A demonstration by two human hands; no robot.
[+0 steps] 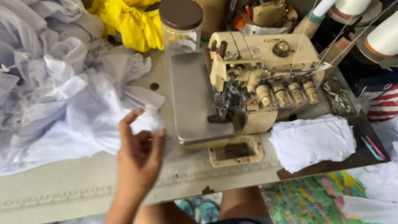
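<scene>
From the head camera, a small piece of white fabric (147, 123) sits bunched between the fingertips of the left hand (138, 157), at the near edge of a large heap of white cloth (29, 92) spread over the left of the tabletop (56, 187). The hand is raised over the tabletop, palm turned towards the camera, thumb and fingers curled and pinching the piece; the forearm runs up from the lower left. Just to its right stands a cream overlock sewing machine (261, 81) with its grey metal plate (192, 97). A stack of white cut pieces (313, 141) lies right of the machine. The right hand is out of sight
</scene>
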